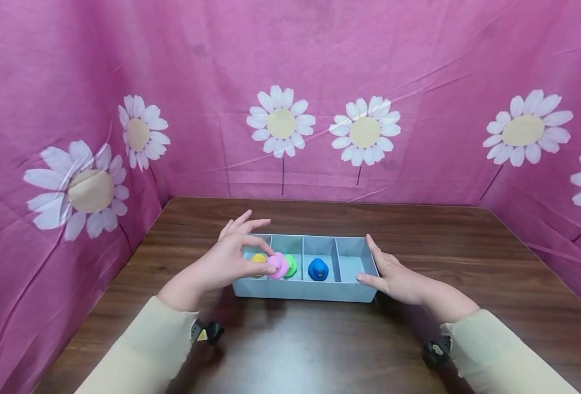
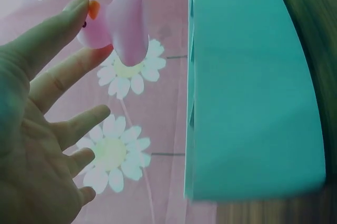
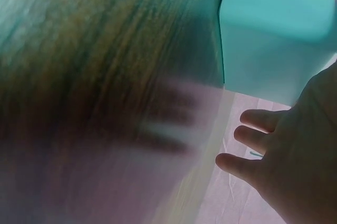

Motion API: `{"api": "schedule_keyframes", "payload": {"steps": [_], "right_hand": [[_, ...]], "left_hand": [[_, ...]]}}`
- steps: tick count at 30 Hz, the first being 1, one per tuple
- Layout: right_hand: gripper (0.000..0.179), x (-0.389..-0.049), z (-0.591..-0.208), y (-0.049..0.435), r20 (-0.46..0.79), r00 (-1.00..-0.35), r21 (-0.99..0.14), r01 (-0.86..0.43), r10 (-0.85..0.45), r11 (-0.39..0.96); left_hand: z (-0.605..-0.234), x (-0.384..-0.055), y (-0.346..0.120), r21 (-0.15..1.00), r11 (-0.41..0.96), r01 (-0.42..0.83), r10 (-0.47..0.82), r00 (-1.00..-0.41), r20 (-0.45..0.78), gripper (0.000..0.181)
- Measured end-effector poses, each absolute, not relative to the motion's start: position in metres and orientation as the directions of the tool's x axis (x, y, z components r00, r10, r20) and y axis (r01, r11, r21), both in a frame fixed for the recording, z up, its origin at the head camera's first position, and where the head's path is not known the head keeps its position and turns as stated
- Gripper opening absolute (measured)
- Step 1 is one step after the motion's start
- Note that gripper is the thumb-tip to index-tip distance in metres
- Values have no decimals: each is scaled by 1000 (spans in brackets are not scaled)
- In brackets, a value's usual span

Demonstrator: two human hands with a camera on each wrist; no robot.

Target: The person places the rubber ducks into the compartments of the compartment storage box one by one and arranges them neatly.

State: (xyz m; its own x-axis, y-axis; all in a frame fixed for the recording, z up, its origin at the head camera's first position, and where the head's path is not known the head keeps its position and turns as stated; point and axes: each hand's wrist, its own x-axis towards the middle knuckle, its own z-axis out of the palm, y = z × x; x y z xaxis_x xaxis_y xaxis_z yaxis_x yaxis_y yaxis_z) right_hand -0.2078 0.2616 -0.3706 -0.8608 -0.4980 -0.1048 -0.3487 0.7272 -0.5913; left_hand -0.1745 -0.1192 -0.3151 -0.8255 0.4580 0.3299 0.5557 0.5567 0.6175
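Observation:
My left hand (image 1: 228,257) pinches a pink rubber duck (image 1: 277,265) between thumb and forefinger, its other fingers spread. In the left wrist view the duck (image 2: 129,29) hangs from those two fingertips, level with the rim of the box. The grey-blue divided box (image 1: 305,291) stands lengthwise across the table. A yellow duck (image 1: 258,258), partly hidden by the left hand, sits in the leftmost compartment. Beside it, a green duck (image 1: 291,266) shows behind the pink one. The blue duck (image 1: 318,270) is in the third compartment. My right hand (image 1: 396,278) rests against the box's right end, fingers fairly straight.
The brown wooden table (image 1: 290,345) extends around the box on all sides. A pink cloth (image 1: 320,54) with white daisies hangs behind the table and along both sides. Dark straps with small devices (image 1: 208,332) are on both wrists.

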Motion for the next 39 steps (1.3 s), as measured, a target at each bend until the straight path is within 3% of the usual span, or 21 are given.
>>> {"api": "schedule_keyframes", "payload": {"steps": [39], "right_hand": [[97, -207, -371, 260, -153, -866, -620, -290, -476, 729]], "left_hand": [[-322, -215, -19, 638, 607, 474, 456, -865, 209, 14]]}}
